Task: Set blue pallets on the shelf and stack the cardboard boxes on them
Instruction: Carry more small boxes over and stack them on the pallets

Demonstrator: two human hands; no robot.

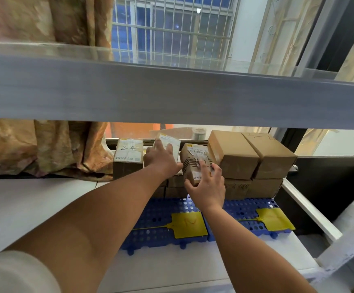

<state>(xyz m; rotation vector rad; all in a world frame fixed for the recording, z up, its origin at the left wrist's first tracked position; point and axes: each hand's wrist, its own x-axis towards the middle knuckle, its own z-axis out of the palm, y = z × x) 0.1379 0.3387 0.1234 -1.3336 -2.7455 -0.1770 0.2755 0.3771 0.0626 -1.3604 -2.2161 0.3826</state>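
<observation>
Just left of the left hand (161,158) a box marked 2-4 (127,157) stands upright. The left hand lies with fingers fairly straight against a white-labelled box (172,142) (its thumb's hold is hidden). To its right, the right hand (208,187) grips a tilted box (193,163) by its lower corner, thumb beneath, fingers spread over the front. Right of that hand, plain boxes (252,157) sit stacked two layers high. Beneath both wrists two blue pallets (157,225) lie side by side on the shelf (34,208), each carrying a yellow tag (190,225).
</observation>
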